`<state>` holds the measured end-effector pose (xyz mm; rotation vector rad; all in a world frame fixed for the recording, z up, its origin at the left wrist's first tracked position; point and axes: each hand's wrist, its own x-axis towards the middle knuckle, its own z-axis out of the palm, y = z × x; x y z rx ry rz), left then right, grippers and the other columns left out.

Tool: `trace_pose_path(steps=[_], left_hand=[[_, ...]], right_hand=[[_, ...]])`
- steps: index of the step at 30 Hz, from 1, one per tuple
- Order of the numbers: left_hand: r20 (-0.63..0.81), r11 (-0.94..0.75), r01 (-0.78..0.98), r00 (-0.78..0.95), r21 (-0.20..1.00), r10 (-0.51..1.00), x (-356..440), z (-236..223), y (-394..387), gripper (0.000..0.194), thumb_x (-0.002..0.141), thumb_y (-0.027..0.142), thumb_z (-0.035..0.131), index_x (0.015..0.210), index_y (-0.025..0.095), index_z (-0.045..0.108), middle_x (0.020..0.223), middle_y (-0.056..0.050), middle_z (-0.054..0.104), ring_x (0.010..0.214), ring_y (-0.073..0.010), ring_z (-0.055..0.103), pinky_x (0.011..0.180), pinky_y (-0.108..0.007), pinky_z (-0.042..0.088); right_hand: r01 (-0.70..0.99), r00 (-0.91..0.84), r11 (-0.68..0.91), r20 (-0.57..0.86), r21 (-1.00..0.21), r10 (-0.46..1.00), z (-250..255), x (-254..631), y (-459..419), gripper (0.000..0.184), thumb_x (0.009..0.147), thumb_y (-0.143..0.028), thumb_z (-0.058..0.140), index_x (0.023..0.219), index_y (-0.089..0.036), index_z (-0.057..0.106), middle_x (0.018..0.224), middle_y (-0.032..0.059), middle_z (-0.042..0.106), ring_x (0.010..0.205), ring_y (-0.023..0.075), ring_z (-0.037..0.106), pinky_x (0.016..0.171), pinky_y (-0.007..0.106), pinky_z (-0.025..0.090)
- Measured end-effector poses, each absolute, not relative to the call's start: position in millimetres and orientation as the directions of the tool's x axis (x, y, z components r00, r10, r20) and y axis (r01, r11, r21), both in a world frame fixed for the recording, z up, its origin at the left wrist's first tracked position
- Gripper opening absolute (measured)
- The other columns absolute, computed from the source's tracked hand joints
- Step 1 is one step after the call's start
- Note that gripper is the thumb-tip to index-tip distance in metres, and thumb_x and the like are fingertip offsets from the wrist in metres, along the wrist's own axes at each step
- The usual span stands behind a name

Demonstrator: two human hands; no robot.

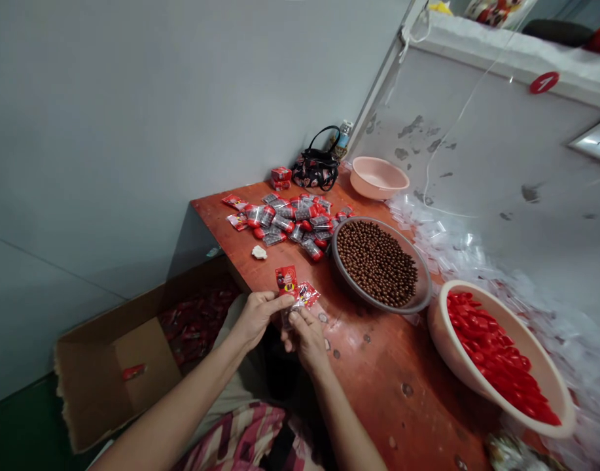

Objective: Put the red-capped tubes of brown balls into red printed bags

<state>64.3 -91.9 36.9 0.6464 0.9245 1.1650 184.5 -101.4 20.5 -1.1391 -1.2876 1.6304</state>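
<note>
Near the table's front edge, my left hand point(256, 317) pinches a red printed packet point(286, 280) between thumb and fingers. Close beside it, my right hand point(307, 335) is closed on a small clear container point(286, 319) with dark contents, mostly hidden by the fingers. A second red-and-white packet point(308, 294) shows just behind the right hand's fingers; I cannot tell whether it is held or lies on the table. Farther back lies a pile of small clear containers with red caps and dark contents point(300, 219). Right of the pile stands a grey bowl point(335, 265) of brown balls.
On the right, a pink basin point(440, 327) holds red caps, with loose clear containers point(451, 248) along the wall. A pink bowl point(378, 178), a handbag point(315, 169) and red boxes point(281, 176) stand at the back. A cardboard box point(96, 366) with red packets sits lower left.
</note>
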Motion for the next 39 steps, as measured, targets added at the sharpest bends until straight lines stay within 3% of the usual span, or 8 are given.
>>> trace_pose_path(steps=[4,11,17,22,25,29,36,39], left_hand=[[-0.265,0.273,-0.496,0.088,0.825,0.96,65,37,-93,0.024,0.066,0.033,0.062,0.061,0.009,0.06,0.047,-0.004,0.057,0.036,-0.0127,0.05,0.035,-0.023,0.038],[-0.253,0.299,-0.542,0.16,0.785,0.954,68,38,-101,0.026,0.07,0.035,0.058,0.059,0.011,0.055,0.044,-0.002,0.054,0.036,-0.014,0.05,0.035,-0.026,0.041],[-0.268,0.261,-0.601,0.079,0.756,0.96,72,29,-102,0.023,0.068,0.034,0.06,0.061,0.013,0.053,0.046,0.001,0.051,0.034,-0.0111,0.046,0.031,-0.024,0.038],[-0.342,0.309,-0.625,0.071,0.717,0.937,67,27,-105,0.023,0.065,0.032,0.063,0.061,0.012,0.053,0.046,0.003,0.047,0.032,-0.0074,0.041,0.029,-0.02,0.032],[-0.382,0.308,-0.668,0.037,0.677,0.923,63,27,-107,0.023,0.065,0.031,0.064,0.06,0.012,0.053,0.048,0.004,0.046,0.035,-0.0054,0.038,0.03,-0.017,0.029],[-0.361,0.321,-0.686,0.091,0.653,0.928,65,25,-111,0.022,0.065,0.029,0.065,0.062,0.01,0.056,0.048,0.004,0.045,0.037,-0.004,0.037,0.035,-0.018,0.03],[-0.327,0.286,-0.729,0.09,0.622,0.941,58,23,-116,0.02,0.069,0.028,0.062,0.063,0.01,0.057,0.05,0.001,0.051,0.041,-0.0081,0.045,0.039,-0.021,0.038],[-0.37,0.216,-0.793,-0.013,0.57,0.929,40,18,-120,0.02,0.069,0.03,0.061,0.074,0.01,0.059,0.069,-0.008,0.064,0.062,-0.0165,0.06,0.055,-0.027,0.048]], right_hand=[[0.123,-0.184,-0.07,-0.092,-0.99,0.979,23,184,-102,0.024,0.078,-0.04,0.048,0.068,-0.018,0.049,0.052,-0.0046,0.051,0.039,0.0067,0.044,0.037,0.017,0.032],[-0.098,-0.321,-0.23,-0.188,-0.968,0.928,24,181,-99,0.027,0.079,-0.043,0.045,0.068,-0.018,0.047,0.05,-0.0045,0.05,0.033,0.0058,0.042,0.033,0.016,0.029],[0.071,-0.224,-0.105,-0.119,-0.992,0.967,21,180,-102,0.024,0.078,-0.039,0.049,0.068,-0.018,0.049,0.052,-0.0046,0.051,0.039,0.0067,0.046,0.037,0.017,0.033],[-0.201,-0.365,-0.235,-0.15,-0.951,0.919,21,179,-108,0.022,0.077,-0.039,0.05,0.082,-0.018,0.05,0.065,-0.0006,0.058,0.045,0.0093,0.054,0.043,0.021,0.043],[-0.272,-0.396,-0.26,-0.139,-0.926,0.908,21,178,-111,0.028,0.075,-0.039,0.054,0.094,-0.019,0.049,0.073,0.0019,0.061,0.054,0.0125,0.059,0.048,0.024,0.047],[-0.287,-0.293,-0.263,-0.177,-0.921,0.94,17,173,-108,0.024,0.072,-0.038,0.058,0.08,-0.018,0.047,0.06,-0.0016,0.06,0.045,0.0118,0.058,0.045,0.023,0.047],[-0.288,-0.269,-0.312,-0.237,-0.905,0.934,15,157,-100,0.026,0.069,-0.034,0.062,0.07,-0.019,0.041,0.048,-0.006,0.057,0.034,0.0088,0.052,0.034,0.016,0.039],[-0.25,-0.292,-0.324,-0.248,-0.913,0.924,20,161,-102,0.022,0.07,-0.032,0.061,0.071,-0.018,0.044,0.051,-0.0043,0.059,0.036,0.0086,0.053,0.034,0.015,0.038]])
